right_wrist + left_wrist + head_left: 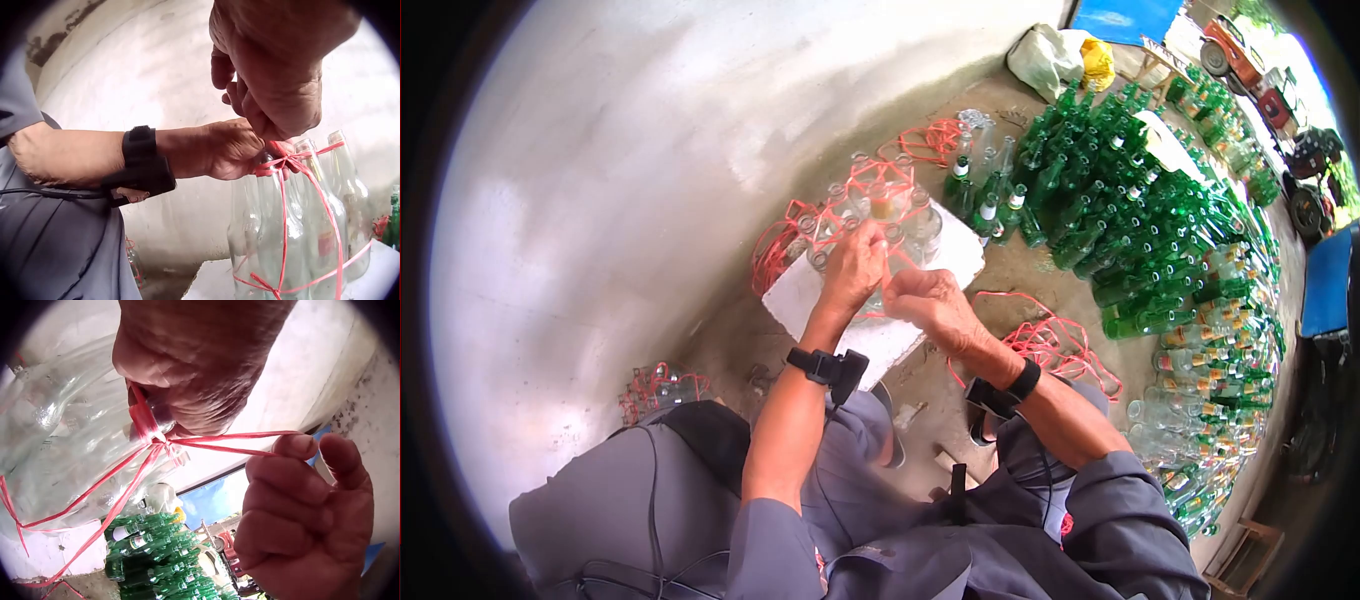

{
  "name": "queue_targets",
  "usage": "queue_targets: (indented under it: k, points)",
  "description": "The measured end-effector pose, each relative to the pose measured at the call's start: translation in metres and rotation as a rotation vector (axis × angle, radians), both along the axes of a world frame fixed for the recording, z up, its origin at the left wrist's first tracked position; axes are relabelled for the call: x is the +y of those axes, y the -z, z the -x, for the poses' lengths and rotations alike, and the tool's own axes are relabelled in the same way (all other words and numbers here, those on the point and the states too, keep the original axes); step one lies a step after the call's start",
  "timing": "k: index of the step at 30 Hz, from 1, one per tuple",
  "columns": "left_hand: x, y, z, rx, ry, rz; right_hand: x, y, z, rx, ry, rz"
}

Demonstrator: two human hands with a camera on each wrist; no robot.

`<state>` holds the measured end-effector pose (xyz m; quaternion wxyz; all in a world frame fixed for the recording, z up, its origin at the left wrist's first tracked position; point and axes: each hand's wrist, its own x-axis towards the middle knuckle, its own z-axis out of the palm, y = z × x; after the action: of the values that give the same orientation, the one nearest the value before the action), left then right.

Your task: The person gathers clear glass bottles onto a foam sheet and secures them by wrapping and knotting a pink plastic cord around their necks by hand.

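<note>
A cluster of clear glass bottles [880, 205] bound with red string stands on a white block [800, 300]. My left hand [855, 270] grips the neck of one clear bottle [62, 444], where red string [219, 440] is wrapped and knotted. My right hand [925, 300] is right beside it, fingers curled, pinching the string ends and holding them taut. In the right wrist view my right hand [275, 75] hovers just over the bottle tops [312, 225], and my left hand [231, 150] holds the neck from behind. String [282, 219] runs down and around the bundle.
A large pile of green bottles [1140, 210] fills the ground to the right. Loose red string [1050, 345] lies near my right knee. A smaller tied bundle [660, 385] sits at the left by the pale wall [650, 150]. A white sack [1045, 55] lies beyond.
</note>
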<state>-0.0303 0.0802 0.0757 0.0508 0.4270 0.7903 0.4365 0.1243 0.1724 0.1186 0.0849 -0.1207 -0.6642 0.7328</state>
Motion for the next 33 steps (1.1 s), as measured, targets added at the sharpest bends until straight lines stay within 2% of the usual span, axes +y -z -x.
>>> queue_targets:
  k: [5, 7, 11, 15, 19, 20, 29, 31, 33]
  points:
    - [0.0, 0.009, 0.004, 0.013, -0.02, -0.007, -0.004, 0.006, 0.003, -0.01, -0.054, -0.017]
    - [0.001, 0.008, 0.004, 0.024, -0.028, 0.027, -0.01, 0.01, 0.005, 0.005, -0.044, -0.122]
    - [0.001, 0.009, 0.001, -0.017, -0.044, 0.05, -0.023, 0.02, 0.004, 0.03, 0.008, -0.143]
    - [0.002, 0.01, 0.006, -0.008, -0.019, 0.069, -0.03, 0.031, 0.0, 0.065, -0.003, -0.373]
    - [0.001, 0.01, 0.009, 0.055, 0.01, 0.039, -0.036, 0.029, -0.009, -0.055, -0.066, -0.517]
    - [0.001, 0.011, 0.009, 0.055, 0.025, 0.036, -0.036, 0.037, -0.01, 0.02, -0.071, -0.579]
    - [0.0, 0.029, 0.021, -0.067, 0.015, 0.068, -0.033, 0.045, -0.013, -0.022, -0.105, -0.695]
    - [0.001, 0.019, 0.015, -0.032, 0.029, 0.072, -0.033, 0.042, -0.015, -0.017, -0.124, -0.698]
    - [0.001, 0.017, 0.014, -0.113, 0.001, 0.088, -0.032, 0.042, -0.018, -0.016, -0.12, -0.69]
